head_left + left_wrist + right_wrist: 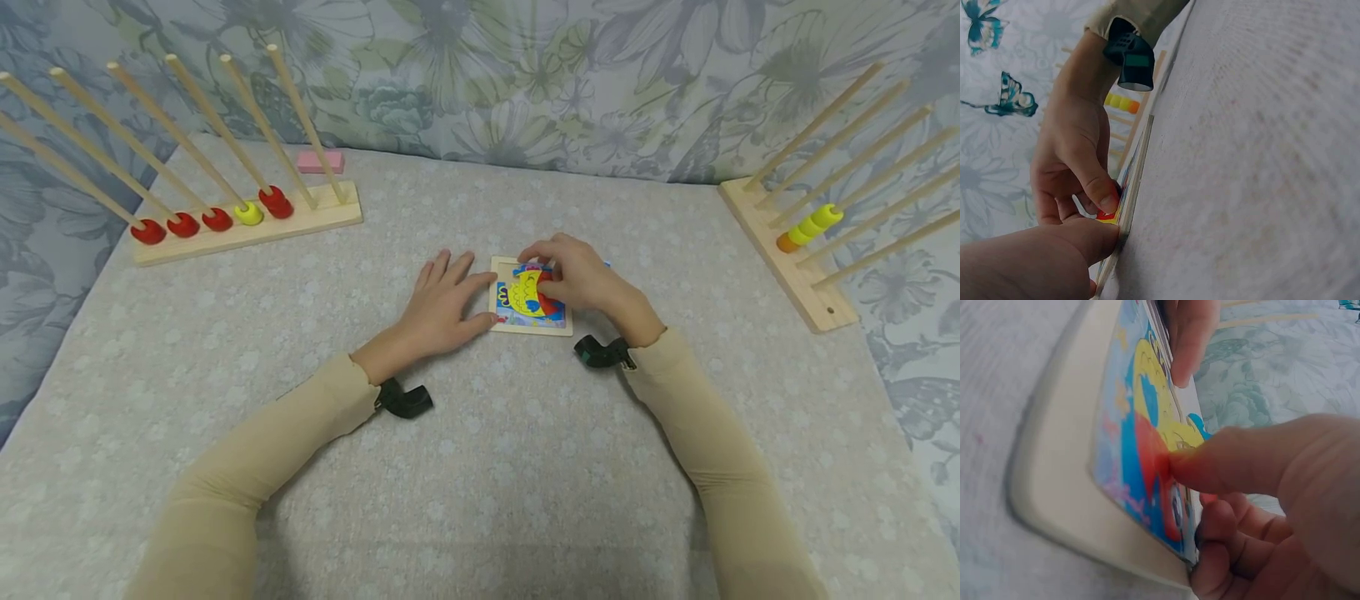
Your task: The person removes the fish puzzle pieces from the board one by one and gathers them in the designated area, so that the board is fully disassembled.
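Note:
A small wooden tray puzzle [532, 331] with a bright fish picture lies flat on the table between the hands. Bare wood shows at its upper left corner. The right hand [581, 271] reaches over the right side and pinches a red and yellow puzzle piece [1152, 453], thumb on its printed face and fingers curled at the far side. Part of that piece is hidden by the thumb. The left hand [442, 304] rests spread on the cloth, its thumb and index finger touching the tray's left edge.
On the left stands a wooden peg rack [330, 212] with red beads [217, 219] and a yellow bead [248, 214]. Behind it lies a pink block [320, 162]. Another peg rack [813, 292], at right, carries yellow beads [817, 221] above an orange bead [787, 242].

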Available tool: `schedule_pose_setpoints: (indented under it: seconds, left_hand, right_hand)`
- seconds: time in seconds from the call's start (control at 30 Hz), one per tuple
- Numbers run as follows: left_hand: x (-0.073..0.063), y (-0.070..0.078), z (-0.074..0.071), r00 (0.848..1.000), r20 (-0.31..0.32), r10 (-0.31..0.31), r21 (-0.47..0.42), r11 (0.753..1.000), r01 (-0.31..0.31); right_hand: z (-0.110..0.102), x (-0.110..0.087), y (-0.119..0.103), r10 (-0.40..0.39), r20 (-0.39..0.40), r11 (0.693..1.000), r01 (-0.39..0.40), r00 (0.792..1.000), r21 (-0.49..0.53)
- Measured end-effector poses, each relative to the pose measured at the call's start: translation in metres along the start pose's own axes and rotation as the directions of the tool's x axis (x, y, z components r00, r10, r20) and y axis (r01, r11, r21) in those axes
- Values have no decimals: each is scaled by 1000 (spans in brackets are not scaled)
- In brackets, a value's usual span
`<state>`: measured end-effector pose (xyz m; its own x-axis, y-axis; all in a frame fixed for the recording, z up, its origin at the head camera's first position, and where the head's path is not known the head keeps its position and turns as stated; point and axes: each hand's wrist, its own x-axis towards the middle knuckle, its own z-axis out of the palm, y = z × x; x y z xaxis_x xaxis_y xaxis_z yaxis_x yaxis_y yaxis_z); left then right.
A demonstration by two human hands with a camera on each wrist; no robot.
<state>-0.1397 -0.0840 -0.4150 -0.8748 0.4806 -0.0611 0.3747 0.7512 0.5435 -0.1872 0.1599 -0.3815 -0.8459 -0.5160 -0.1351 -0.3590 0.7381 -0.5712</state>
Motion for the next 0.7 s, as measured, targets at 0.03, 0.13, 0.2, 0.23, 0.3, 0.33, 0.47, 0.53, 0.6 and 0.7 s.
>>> schedule_pose_setpoints:
  seconds: [0.03,0.13,0.2,0.23,0.3,0.33,0.47,0.53,0.6,0.7]
  left_hand:
    - [0,0,0,1000,3,-1,1,1000,1]
    - [0,0,0,1000,3,-2,1,1000,2]
    - [1,0,1,1000,3,-5,2,1000,5]
    - [1,0,1,1000,2,-6,3,1000,6]
    - [1,0,0,1000,0,-6,6,1000,6]
    - [1,0,0,1000,0,-6,8,1000,6]
    - [1,1,0,1000,5,-4,10,1000,4]
    - [0,2,0,1000,7,-2,10,1000,2]
    - [0,2,0,1000,5,-2,12,1000,2]
    - [0,2,0,1000,0,-2,13,1000,2]
  right_hand:
    - [0,0,0,-4,-2,1000,4,1000,-1]
    - [1,0,1,-8,-6,1000,8,1000,-6]
    - [2,0,1,4,-4,1000,-4,1000,-9]
    - [1,0,1,10,-3,1000,-10,1000,-11]
    - [1,0,0,23,1,1000,-23,1000,-18]
    - [1,0,0,28,4,999,-28,1000,-22]
    - [0,-1,-2,37,20,998,-36,999,-52]
    - [-1,-2,-3,30,19,997,-29,999,-74]
    - [-1,-2,-4,17,10,995,-16,1000,-95]
    - [-4,-4,-4,1,-16,994,-3,1000,-114]
